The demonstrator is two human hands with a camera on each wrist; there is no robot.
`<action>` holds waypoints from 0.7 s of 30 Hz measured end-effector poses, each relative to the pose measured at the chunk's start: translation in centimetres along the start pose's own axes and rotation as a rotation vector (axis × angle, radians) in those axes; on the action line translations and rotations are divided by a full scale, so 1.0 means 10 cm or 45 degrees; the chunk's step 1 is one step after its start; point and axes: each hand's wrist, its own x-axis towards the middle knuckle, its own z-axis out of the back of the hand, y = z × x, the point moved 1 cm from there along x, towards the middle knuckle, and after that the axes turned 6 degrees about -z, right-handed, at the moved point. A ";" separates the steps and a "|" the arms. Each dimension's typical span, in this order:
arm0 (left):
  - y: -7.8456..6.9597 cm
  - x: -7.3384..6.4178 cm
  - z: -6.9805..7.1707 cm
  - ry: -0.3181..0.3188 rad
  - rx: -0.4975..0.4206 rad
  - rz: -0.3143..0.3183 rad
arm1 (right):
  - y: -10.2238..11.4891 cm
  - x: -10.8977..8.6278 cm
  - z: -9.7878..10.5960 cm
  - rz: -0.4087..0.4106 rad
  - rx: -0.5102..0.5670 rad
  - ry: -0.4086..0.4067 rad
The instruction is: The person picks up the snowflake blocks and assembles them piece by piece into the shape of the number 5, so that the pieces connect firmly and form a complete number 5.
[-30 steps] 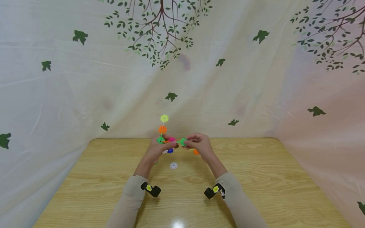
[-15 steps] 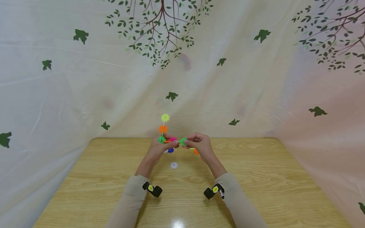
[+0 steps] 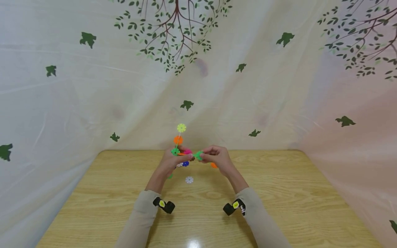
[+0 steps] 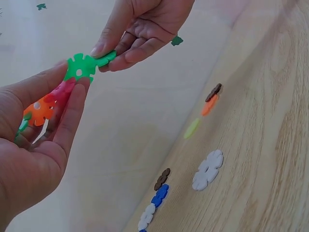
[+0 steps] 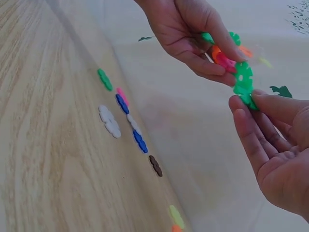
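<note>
The chain (image 3: 175, 152) is held above the worktop (image 3: 279, 193), bent like an L in the head view: one leg points upward to a yellow disc (image 3: 181, 127), the other's long axis runs nearly level toward the right hand (image 3: 221, 161). The left wrist view shows a green disc (image 4: 81, 64) nearly face-on, pinched by the left hand (image 4: 36, 130), and an end disc (image 4: 107, 59) nearly edge-on, pinched by the right; whether they interlock I cannot tell. Only the right wrist view reveals a pink disc (image 5: 121, 92) on the worktop.
</note>
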 end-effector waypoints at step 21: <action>0.05 0.02 -0.13 -0.084 -0.232 -0.097 | -0.02 -0.02 -0.24 -0.148 0.152 -0.116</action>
